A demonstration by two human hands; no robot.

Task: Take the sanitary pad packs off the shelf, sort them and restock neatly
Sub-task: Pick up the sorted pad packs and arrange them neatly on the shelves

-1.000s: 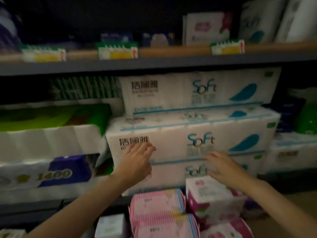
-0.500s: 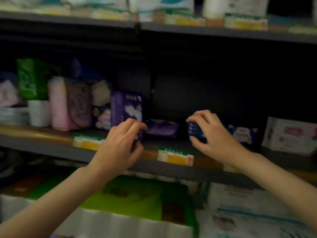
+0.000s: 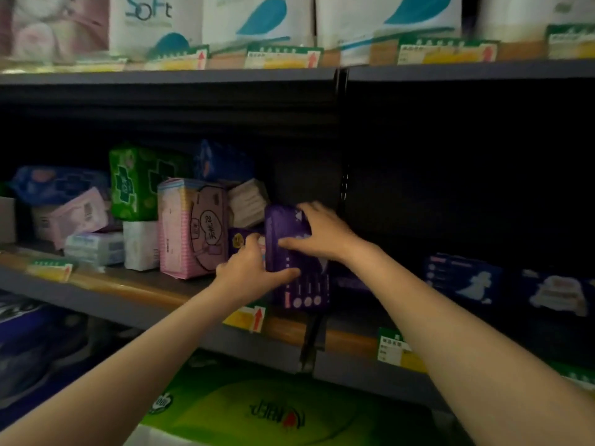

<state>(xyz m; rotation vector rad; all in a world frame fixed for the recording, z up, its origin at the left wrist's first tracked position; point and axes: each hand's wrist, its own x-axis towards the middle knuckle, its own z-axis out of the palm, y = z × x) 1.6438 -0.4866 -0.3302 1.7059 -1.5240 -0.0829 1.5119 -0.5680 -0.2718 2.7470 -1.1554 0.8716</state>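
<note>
Purple pad pack (image 3: pixel 297 252) between both hands (on shelf (image 3: pixel 135 286))

White tissue packs (image 3: pixel 257 20) printed with teal leaf shapes stand along the front edge of the top shelf (image 3: pixel 167 79). Price tags (image 3: pixel 283 57) with red arrows line that edge. Below, at the bottom edge of the view, lies a green pack (image 3: pixel 257 410).
</note>
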